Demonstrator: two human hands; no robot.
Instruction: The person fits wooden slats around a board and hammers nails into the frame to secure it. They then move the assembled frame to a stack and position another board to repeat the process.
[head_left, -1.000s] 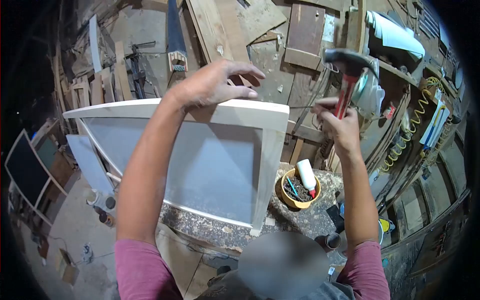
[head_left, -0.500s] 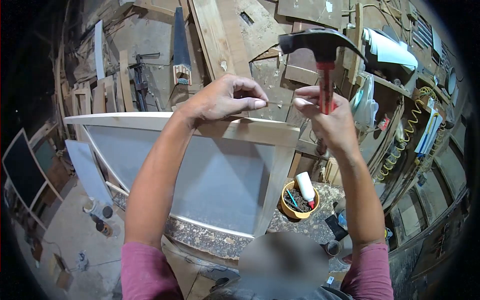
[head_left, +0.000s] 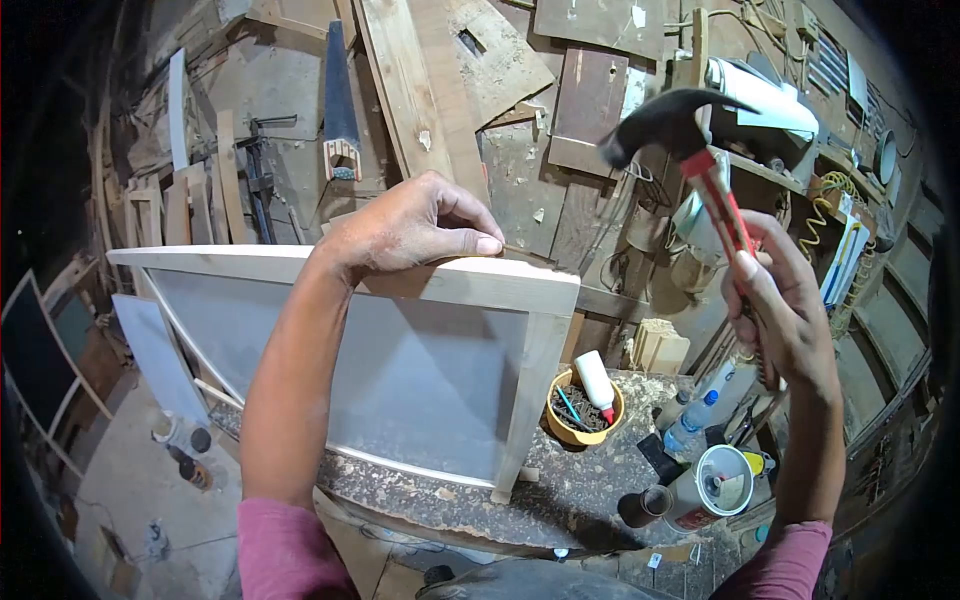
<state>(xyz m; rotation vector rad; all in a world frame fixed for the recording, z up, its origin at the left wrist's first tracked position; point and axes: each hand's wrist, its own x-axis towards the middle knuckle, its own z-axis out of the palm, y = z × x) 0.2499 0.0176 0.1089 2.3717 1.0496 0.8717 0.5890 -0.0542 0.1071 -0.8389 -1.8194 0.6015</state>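
Note:
My right hand is wrapped round the red-and-black handle of a claw hammer. The hammer is raised to the right of the wooden frame, its head up and apart from the wood. Over the frame's pale top rail, my left hand is closed in a pinch. A thin nail sticks out from between its thumb and fingertips, close to the rail's top edge; its far end is hard to make out. A greyish panel fills the frame, which stands upright on the speckled bench.
On the bench, a yellow bowl holds dark nails, a white glue bottle and a blue pencil. To the right are a water bottle and a white bucket. A handsaw and boards lie beyond the frame.
My right hand has swung the hammer right and lower, away from my left hand. My left hand has come down to the rail with the nail. The view has shifted slightly.

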